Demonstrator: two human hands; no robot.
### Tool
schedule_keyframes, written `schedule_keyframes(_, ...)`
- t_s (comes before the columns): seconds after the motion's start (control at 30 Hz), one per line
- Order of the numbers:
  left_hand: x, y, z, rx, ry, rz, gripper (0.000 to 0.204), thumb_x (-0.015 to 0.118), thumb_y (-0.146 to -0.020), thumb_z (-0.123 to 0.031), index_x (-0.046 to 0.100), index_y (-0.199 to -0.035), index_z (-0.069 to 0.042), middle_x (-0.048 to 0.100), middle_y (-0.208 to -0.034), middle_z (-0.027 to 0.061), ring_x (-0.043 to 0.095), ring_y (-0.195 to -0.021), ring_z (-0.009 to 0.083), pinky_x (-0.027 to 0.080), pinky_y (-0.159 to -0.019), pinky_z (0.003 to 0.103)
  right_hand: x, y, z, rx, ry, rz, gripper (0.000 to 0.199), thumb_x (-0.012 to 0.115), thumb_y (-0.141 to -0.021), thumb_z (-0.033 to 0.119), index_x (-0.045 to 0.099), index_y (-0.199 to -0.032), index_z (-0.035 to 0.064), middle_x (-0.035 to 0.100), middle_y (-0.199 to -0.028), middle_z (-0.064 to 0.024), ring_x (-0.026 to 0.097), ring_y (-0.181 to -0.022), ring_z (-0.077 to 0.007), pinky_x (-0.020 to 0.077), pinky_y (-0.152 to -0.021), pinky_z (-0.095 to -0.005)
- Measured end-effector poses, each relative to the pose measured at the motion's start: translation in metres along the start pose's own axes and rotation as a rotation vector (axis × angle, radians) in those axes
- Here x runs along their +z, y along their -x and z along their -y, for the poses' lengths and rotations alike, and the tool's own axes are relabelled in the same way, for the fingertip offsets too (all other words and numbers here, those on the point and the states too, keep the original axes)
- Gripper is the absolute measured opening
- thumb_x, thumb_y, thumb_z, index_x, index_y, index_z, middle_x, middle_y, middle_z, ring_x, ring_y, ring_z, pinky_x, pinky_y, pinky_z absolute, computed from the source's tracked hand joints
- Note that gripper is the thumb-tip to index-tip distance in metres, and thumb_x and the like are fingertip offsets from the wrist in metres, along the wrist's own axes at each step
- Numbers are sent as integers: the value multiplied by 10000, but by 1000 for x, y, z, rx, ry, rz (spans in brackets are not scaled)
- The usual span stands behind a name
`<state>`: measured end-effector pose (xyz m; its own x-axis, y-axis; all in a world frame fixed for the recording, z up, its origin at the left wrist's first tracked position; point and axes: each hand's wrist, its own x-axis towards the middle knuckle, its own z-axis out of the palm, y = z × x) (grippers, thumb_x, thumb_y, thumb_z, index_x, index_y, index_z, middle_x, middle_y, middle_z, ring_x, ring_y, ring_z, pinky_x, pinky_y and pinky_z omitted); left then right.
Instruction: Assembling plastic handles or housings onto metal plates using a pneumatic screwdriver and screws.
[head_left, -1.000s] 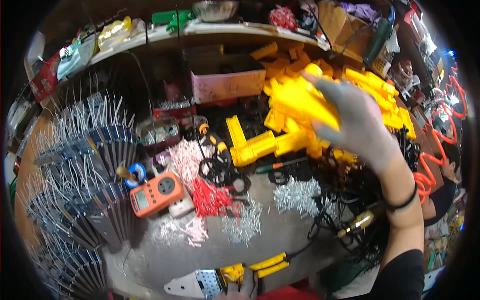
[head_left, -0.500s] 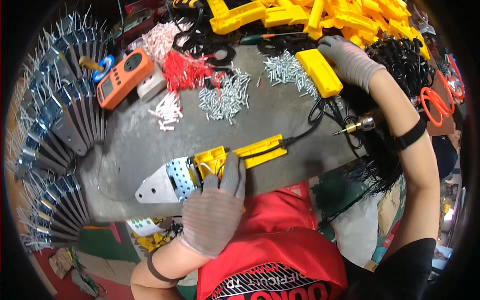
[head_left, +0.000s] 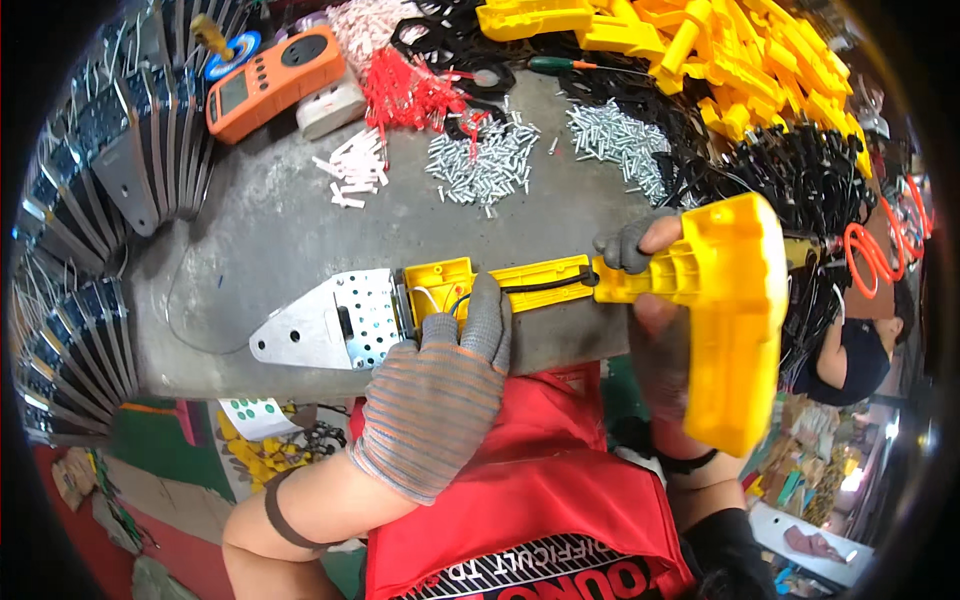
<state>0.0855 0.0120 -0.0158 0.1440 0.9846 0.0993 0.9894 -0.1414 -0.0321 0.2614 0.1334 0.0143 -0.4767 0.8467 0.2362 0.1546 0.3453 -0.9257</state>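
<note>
A metal-nosed tool lies at the near edge of the bench. Its grey triangular plate (head_left: 300,325) and perforated metal sleeve (head_left: 372,315) join an open yellow housing half (head_left: 440,277). White and dark wires show inside, and a black cable (head_left: 550,285) runs along its narrow handle. My gloved left hand (head_left: 430,410) grips the wide part, fingers pressed over the wires, thumb hidden. My right hand (head_left: 655,345), fingertips partly bare, is closed round the narrow part of a yellow housing cover (head_left: 738,310). The cover's ribbed inside shows, and its narrow end meets the handle's cable end.
Piles of silver screws (head_left: 485,160), pink sleeves (head_left: 352,170) and red pieces (head_left: 405,90) lie beyond. An orange meter (head_left: 270,85) stands far left, near rows of metal plates (head_left: 75,350). Yellow housings (head_left: 750,60) and black cables (head_left: 800,170) crowd the far right. Another person (head_left: 850,360) is at right.
My right hand has come from the far right, where it touched a yellow cover, and now holds a cover by the tool's handle. My left hand stays on the housing; the view has shifted.
</note>
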Motion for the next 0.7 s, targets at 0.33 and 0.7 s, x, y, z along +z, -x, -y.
schedule_keyframes(0.33, 9, 5, -8, -212, 201, 144, 485, 550, -811, -129, 585, -1289, -57, 503, -1375, 58, 593, -853, 170, 508, -537, 266, 6, 3, -25, 191, -185, -92, 386, 561, -788, -38, 545, -1159, 67, 586, -1047, -34, 571, -937, -132, 463, -848, -262)
schedule_keyframes(0.7, -15, 27, 23, 28, 447, -201, 314, 609, -748, -150, 669, -1005, 19, 630, -979, 134, 644, -726, 206, 494, -519, 308, 46, -32, -19, -177, 480, 483, 328, 689, -714, 46, 547, -1008, 11, 566, -927, -167, 575, -847, -410, 498, -722, -439)
